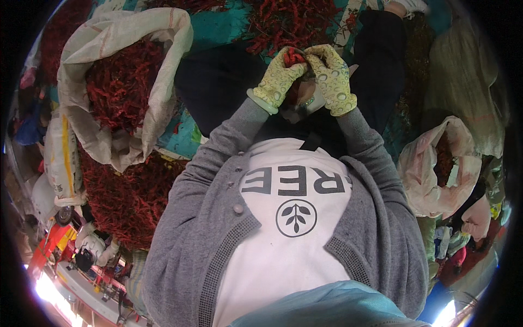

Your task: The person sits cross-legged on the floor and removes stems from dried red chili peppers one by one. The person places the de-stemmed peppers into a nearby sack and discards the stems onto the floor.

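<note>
Yellow patterned gloves cover both my hands, which meet in front of my lap. My left hand (282,77) is curled around several red dried chili peppers (293,57). Close against it, my right hand (331,77) has its fingertips bent inward at the peppers; whether it pinches one cannot be told. A pale bangle circles my left wrist. Just beyond the hands lies a heap of red chilies (290,24) with stems, on a teal surface. Below the hands, a shiny rounded thing is partly hidden.
On the left, a white woven sack (171,81) stands wide open, holding red chilies. Another chili heap (126,200) lies behind it. At the right are a pinkish plastic bag (416,184), open at the top, and a large pale woven sack (461,81). My dark-trousered legs flank the hands.
</note>
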`<move>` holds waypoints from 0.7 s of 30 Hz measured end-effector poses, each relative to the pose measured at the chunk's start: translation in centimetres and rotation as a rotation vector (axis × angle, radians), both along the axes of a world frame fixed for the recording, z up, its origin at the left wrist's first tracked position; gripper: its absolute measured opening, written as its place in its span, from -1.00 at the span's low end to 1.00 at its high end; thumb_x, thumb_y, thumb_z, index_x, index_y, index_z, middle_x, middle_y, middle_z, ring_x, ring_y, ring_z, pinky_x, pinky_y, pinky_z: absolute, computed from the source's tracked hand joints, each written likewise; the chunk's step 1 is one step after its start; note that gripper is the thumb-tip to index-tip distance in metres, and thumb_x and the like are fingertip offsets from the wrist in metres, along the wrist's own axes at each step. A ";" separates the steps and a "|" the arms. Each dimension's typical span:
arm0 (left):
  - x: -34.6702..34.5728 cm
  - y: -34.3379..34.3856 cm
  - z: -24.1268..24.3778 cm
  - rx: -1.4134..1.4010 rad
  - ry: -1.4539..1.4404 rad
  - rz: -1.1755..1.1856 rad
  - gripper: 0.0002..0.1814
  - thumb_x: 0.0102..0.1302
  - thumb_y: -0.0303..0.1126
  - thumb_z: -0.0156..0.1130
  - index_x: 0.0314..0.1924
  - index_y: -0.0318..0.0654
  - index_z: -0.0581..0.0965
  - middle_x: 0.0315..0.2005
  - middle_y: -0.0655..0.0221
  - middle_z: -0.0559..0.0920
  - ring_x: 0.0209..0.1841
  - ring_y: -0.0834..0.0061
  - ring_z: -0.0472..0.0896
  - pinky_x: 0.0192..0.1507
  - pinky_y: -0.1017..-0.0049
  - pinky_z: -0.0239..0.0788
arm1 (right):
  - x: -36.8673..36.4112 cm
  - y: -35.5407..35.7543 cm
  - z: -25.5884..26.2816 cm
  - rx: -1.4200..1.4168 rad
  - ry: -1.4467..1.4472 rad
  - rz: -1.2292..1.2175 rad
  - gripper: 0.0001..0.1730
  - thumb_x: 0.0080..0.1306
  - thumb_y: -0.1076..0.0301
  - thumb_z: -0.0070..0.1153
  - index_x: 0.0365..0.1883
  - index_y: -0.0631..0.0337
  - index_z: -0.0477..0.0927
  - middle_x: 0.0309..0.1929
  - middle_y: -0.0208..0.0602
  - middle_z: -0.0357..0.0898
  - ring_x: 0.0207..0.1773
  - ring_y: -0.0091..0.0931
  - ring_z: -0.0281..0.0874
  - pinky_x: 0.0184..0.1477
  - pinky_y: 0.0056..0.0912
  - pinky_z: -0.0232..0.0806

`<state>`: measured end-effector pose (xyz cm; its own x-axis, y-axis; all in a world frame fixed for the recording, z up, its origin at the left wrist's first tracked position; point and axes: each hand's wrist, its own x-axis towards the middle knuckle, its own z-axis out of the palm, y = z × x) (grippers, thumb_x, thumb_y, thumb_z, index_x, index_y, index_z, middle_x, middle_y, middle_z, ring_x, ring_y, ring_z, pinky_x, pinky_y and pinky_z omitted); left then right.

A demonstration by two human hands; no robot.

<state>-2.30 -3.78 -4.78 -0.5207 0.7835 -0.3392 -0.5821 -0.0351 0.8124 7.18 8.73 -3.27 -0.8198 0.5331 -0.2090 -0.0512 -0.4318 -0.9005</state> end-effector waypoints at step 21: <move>1.1 1.6 2.2 0.077 0.145 -0.367 -0.71 0.22 -0.48 0.33 -0.04 -0.25 0.54 -0.16 0.36 0.64 -0.13 0.57 0.58 -0.04 0.55 0.46 | 4.1 1.5 0.9 -0.020 -0.214 -0.061 -0.85 0.36 0.43 0.06 -0.14 0.25 0.59 -0.26 -0.37 0.59 -0.24 -0.55 0.53 -0.25 -0.52 0.42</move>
